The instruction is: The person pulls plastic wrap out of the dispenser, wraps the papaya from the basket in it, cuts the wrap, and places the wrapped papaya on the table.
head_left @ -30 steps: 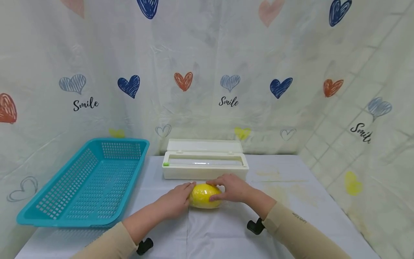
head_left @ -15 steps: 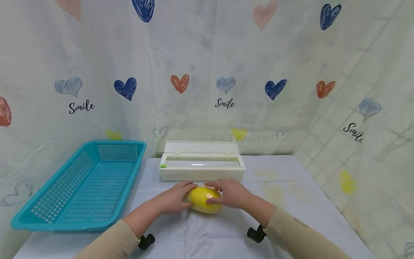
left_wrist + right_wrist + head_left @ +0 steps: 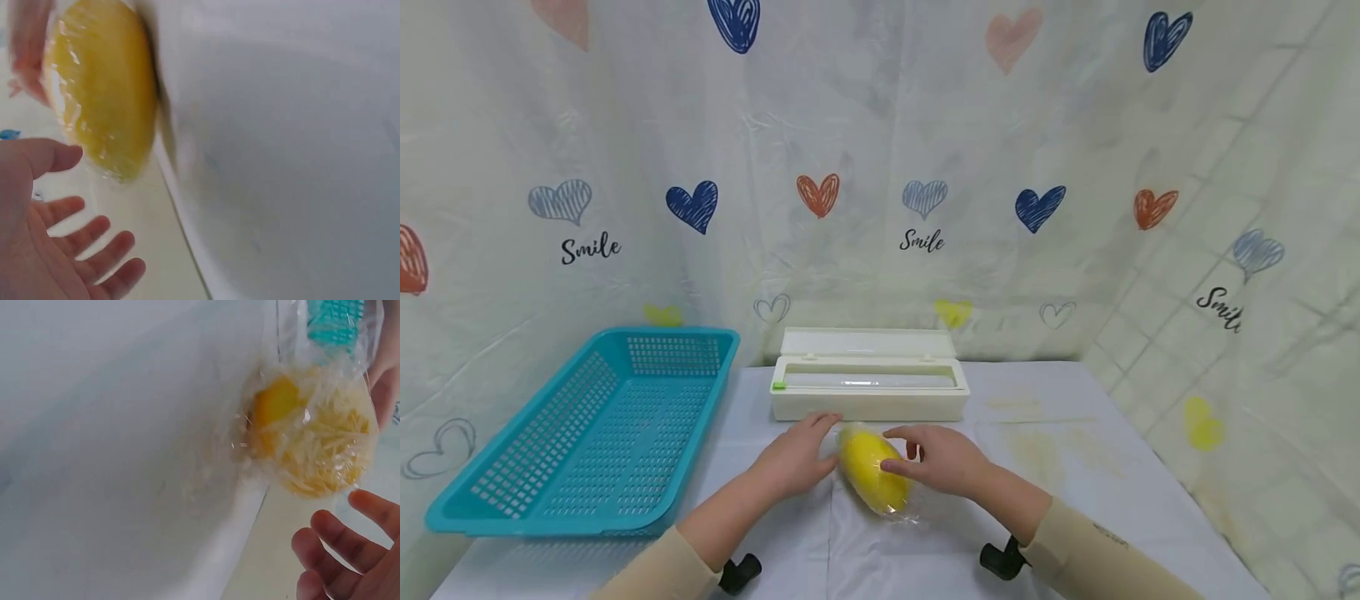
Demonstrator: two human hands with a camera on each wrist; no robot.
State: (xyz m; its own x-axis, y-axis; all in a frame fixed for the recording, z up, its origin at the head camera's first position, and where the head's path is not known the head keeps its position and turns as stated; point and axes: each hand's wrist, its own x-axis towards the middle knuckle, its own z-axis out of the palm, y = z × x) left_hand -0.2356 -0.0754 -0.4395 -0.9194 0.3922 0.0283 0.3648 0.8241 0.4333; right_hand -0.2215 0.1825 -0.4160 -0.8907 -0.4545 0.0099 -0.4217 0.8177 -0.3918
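In the head view a yellow oval fruit (image 3: 872,468) wrapped in clear cling film lies slantwise on the white-covered table, loose film crumpled at its near end. My left hand (image 3: 796,457) is at its left, fingers spread; the left wrist view shows the thumb (image 3: 59,156) close to the fruit's end. On the other side, my right hand (image 3: 943,460) has its thumb at the fruit's edge and its fingers loosely bent. In the right wrist view those fingers (image 3: 340,540) stand beside the film-wrapped end (image 3: 325,437) without curling round it.
A white cling film dispenser (image 3: 868,406) with its lid raised stands just behind the fruit. A turquoise perforated basket (image 3: 700,446) sits to the left. Behind the table hangs a curtain (image 3: 865,275) printed with hearts.
The fruit has turned from lying crosswise to slantwise, its near end now toward the front right. Both hands have loosened from it; the left has drawn slightly away.
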